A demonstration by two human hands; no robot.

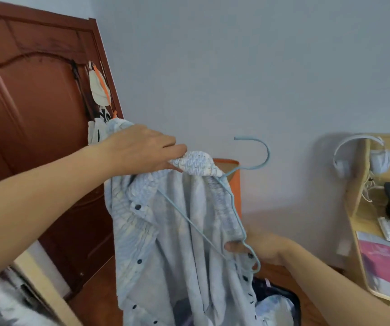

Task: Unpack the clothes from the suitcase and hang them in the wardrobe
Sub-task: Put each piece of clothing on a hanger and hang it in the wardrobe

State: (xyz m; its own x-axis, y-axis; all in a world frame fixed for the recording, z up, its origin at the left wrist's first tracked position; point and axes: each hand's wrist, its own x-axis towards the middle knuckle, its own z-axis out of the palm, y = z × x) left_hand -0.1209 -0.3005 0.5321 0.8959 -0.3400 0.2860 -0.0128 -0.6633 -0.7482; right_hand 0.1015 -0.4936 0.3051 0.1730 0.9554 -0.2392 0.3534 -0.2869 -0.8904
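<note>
The left hand [139, 147] pinches the ribbed collar of a pale blue knitted cardigan with dark buttons [177, 243] — held up before the grey wall. The right hand [259, 250] grips the lower end of a thin light-blue wire hanger [234, 201], threaded inside the garment, its hook free above. The dark open suitcase [276, 300] lies below.

Reddish wooden floor [281, 276] under the open suitcase [290, 302]; pale desk [363, 222] (papers, a dark device).
</note>
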